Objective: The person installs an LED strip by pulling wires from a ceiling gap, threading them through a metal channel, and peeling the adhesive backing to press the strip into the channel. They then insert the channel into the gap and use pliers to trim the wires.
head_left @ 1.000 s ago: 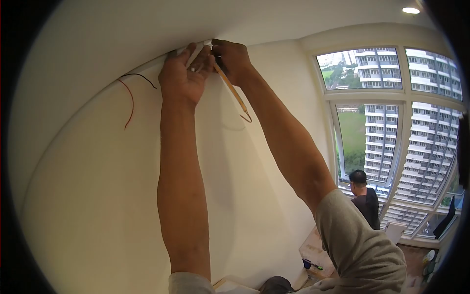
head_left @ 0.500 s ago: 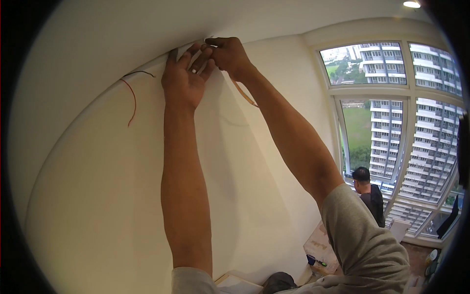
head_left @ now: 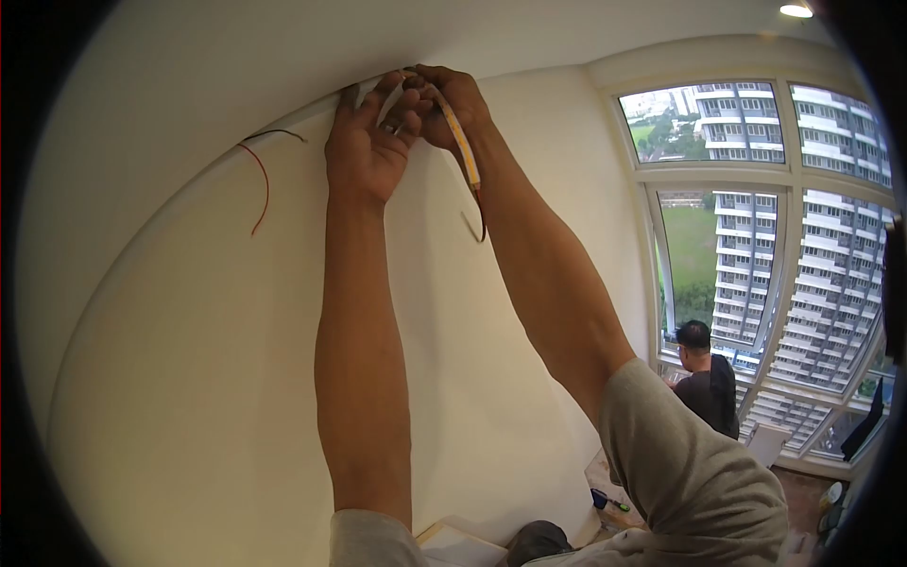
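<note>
Both arms reach up to the edge where the wall meets the ceiling recess. My left hand [head_left: 371,142] is at that edge, palm toward me, with fingers spread and curled upward beside the strip's upper end. Pinched in my right hand [head_left: 452,104] is a yellow-and-white light strip [head_left: 462,142], which hangs down along the wrist. A thin dark wire [head_left: 484,222] trails from its lower end. Left of my hands, a red wire [head_left: 266,194] and a black wire [head_left: 279,131] stick out of the same edge.
A ceiling light [head_left: 796,10] shines at the top right. Large windows [head_left: 789,175] fill the right side. Another person [head_left: 709,383] in dark clothes stands below them. A board [head_left: 614,477] with tools and a dark rounded object [head_left: 539,541] are low down.
My right hand has turned and the strip now shows along its wrist with the wire hanging. My left hand has shifted slightly right. The other person has moved a little.
</note>
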`<action>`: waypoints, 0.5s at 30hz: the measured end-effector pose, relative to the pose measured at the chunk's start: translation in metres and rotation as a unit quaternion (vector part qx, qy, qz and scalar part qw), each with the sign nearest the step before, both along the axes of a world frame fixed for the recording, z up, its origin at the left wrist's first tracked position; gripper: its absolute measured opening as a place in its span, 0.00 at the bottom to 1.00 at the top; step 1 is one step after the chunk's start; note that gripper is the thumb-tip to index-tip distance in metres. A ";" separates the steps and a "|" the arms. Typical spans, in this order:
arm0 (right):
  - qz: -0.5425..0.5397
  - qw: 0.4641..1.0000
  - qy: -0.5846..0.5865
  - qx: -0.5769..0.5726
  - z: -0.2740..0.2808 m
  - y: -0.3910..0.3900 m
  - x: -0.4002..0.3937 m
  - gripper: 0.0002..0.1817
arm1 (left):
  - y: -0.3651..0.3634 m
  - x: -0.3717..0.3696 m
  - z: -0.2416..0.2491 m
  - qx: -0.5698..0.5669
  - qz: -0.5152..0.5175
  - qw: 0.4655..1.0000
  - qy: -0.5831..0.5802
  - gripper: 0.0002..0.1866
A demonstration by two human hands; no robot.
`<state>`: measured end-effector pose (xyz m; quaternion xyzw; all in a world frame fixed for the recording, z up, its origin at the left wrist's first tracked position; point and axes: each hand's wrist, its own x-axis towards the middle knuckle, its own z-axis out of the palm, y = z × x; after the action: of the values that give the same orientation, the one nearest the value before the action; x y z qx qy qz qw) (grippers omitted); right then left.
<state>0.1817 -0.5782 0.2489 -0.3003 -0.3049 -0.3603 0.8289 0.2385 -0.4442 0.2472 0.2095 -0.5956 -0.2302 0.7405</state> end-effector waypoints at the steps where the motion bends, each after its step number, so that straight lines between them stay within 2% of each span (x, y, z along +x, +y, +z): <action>1: 0.000 1.000 0.000 0.000 -0.001 -0.002 0.002 0.10 | -0.003 0.001 0.001 0.000 0.000 1.000 0.000 0.18; 3: 0.071 0.997 -0.035 0.005 -0.001 -0.007 0.008 0.09 | -0.005 -0.005 0.006 0.033 0.137 0.990 0.022 0.17; 4: 0.072 0.997 -0.037 0.004 -0.001 -0.011 0.010 0.09 | -0.008 -0.008 0.009 0.032 0.137 0.990 0.021 0.17; 6: 0.065 0.997 -0.025 -0.027 -0.004 -0.010 0.006 0.08 | -0.012 -0.014 0.014 0.026 0.236 0.971 0.005 0.15; 13: 0.110 0.993 0.003 -0.035 -0.001 -0.025 0.009 0.09 | -0.033 -0.021 0.023 0.000 0.331 0.942 0.066 0.11; 15: -0.097 0.988 0.082 -0.087 0.001 -0.018 -0.003 0.12 | -0.034 -0.025 0.022 -0.016 0.349 0.934 0.080 0.10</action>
<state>0.1786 -0.5966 0.2500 -0.4276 -0.2358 -0.3856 0.7829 0.2134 -0.4781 0.2693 0.3729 -0.4278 0.0363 0.8226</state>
